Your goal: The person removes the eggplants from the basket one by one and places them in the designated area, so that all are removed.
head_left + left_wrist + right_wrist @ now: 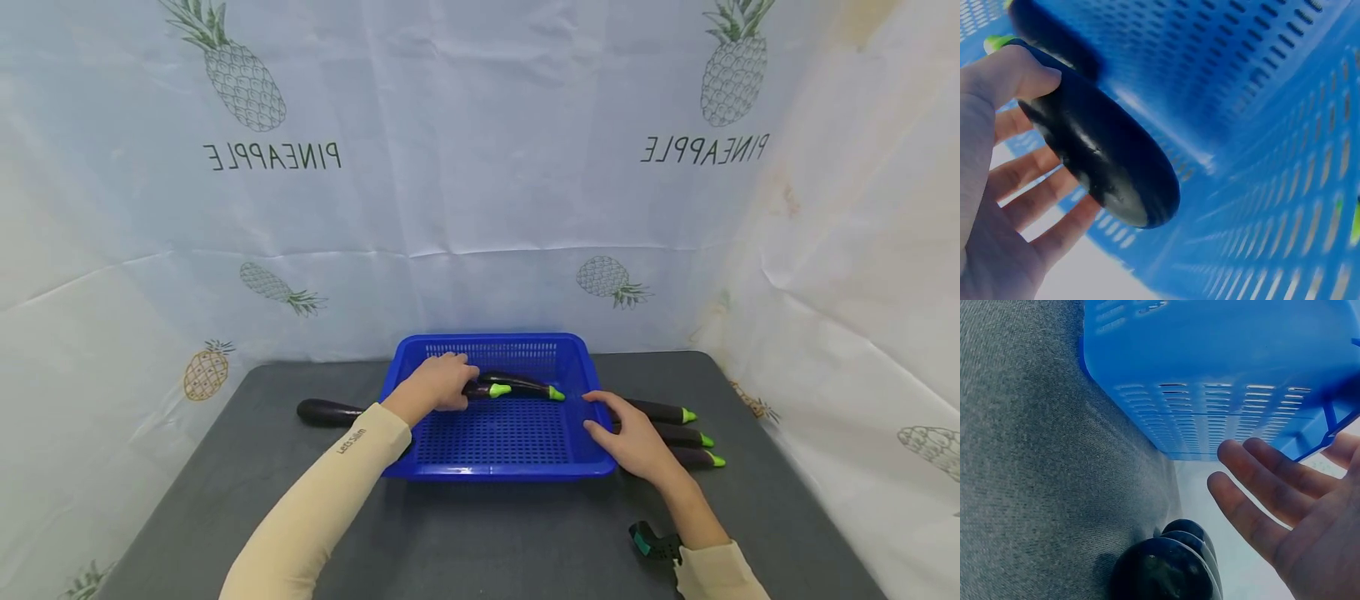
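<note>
A blue perforated basket (498, 472) stands on the table, seen in all views. Inside it, my left hand (441, 382) pinches a dark purple eggplant (1097, 144) between thumb and fingers; its green stem end points right in the head view. Just behind lies a second eggplant (521, 383), on the basket's far part. My right hand (636, 437) is at the basket's right rim, thumb and fingers spread. In the right wrist view, its fingers (1266, 481) extend loosely beside the basket's outer wall, with nothing gripped.
Three eggplants (678, 435) lie side by side on the dark grey table (480, 533), right of the basket. Another eggplant (326, 412) lies to its left, partly behind my sleeve. A pineapple-printed curtain (495, 167) surrounds the table's back and sides.
</note>
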The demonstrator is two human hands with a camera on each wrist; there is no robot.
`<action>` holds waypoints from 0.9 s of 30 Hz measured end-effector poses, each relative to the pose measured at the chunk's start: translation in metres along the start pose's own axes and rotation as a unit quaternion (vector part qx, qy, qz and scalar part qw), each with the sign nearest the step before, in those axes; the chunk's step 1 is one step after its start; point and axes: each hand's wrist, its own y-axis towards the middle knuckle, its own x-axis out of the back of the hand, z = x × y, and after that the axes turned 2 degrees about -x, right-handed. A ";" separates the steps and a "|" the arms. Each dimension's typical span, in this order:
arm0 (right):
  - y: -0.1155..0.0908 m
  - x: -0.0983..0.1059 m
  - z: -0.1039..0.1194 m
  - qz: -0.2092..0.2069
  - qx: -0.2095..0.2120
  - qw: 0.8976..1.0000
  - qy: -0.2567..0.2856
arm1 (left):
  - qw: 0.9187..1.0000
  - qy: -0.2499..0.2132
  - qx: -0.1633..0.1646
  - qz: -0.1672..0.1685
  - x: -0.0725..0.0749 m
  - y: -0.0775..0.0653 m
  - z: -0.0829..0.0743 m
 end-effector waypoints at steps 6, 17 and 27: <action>0.000 0.002 -0.002 -0.001 0.002 1.000 0.002 | 0.999 0.009 -0.023 -0.030 0.020 -0.012 -0.002; 0.002 0.001 -0.004 -0.001 -0.003 1.000 0.005 | 0.992 0.013 -0.062 -0.112 0.044 -0.052 0.009; 0.002 -0.001 -0.003 -0.003 0.002 1.000 0.002 | 0.986 -0.010 -0.058 -0.153 0.052 -0.092 0.034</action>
